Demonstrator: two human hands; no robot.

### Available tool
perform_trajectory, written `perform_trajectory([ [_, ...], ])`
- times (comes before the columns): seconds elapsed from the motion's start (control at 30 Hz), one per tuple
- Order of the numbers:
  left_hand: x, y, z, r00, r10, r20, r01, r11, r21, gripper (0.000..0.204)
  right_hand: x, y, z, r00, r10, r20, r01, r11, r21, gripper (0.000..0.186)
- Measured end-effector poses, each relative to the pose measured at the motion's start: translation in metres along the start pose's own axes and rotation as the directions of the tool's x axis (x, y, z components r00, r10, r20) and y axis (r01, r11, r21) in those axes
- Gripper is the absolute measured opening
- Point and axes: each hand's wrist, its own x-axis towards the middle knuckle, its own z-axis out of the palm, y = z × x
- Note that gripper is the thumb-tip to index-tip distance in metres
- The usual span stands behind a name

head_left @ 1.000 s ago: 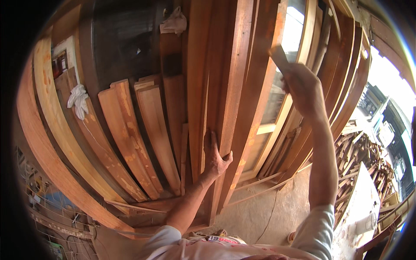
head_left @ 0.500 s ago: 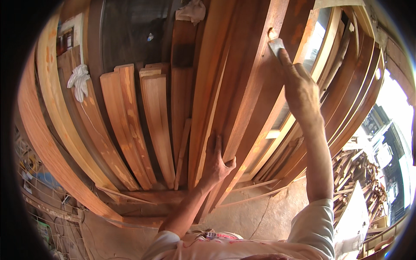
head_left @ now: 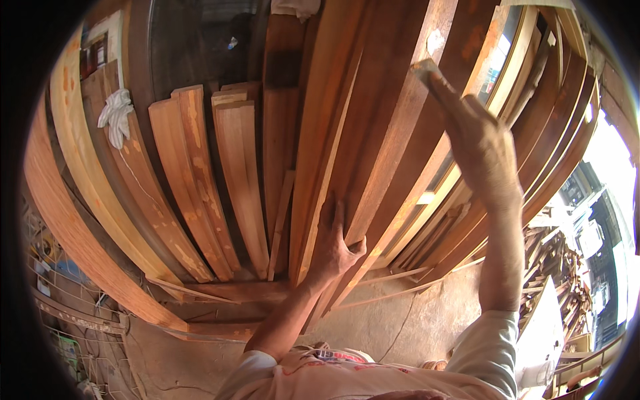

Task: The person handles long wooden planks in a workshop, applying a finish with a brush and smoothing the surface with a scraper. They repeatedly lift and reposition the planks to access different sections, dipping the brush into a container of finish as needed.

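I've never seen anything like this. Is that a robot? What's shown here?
No robot: these are a person's own bare hands. One fisheye camera worn on the head, looking down, took every picture, so straight edges look bent. The left hand clasps a long plank; the right hand holds a small flat-bladed tool near a pale patch higher on that plank. I can't tell whether the tool touches it. Other boards stand alongside, a white glove hangs against one at left, and loose wood is heaped at right.
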Motion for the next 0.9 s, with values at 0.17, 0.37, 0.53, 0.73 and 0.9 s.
perform_trajectory([
  [0.17,-0.003,0.001,0.004,1.0,-0.01,0.017,0.011,0.999,-0.045,0.111,-0.03,-0.007,0.02,0.999,-0.006,-0.046,0.005,1.0,-0.018,0.061],
  [0.37,-0.005,-0.002,0.006,0.998,-0.057,0.012,0.058,0.998,-0.03,0.11,-0.023,-0.009,0.021,0.999,0.028,0.018,-0.028,0.999,0.04,0.072],
  [0.53,-0.003,0.001,0.005,1.0,-0.002,0.012,0.002,1.0,0.006,0.11,-0.014,-0.014,-0.008,0.998,0.06,-0.025,-0.058,0.997,0.046,0.054],
  [0.73,-0.004,-0.004,0.01,0.999,-0.033,-0.019,0.032,0.998,-0.061,0.11,-0.012,-0.012,-0.007,0.994,0.055,0.093,-0.05,0.998,-0.049,0.056],
  [0.9,-0.007,-0.006,0.014,0.999,-0.005,-0.033,0.003,0.998,-0.065,0.11,0.027,-0.001,-0.034,0.997,0.071,-0.001,-0.071,0.997,0.005,0.049],
])
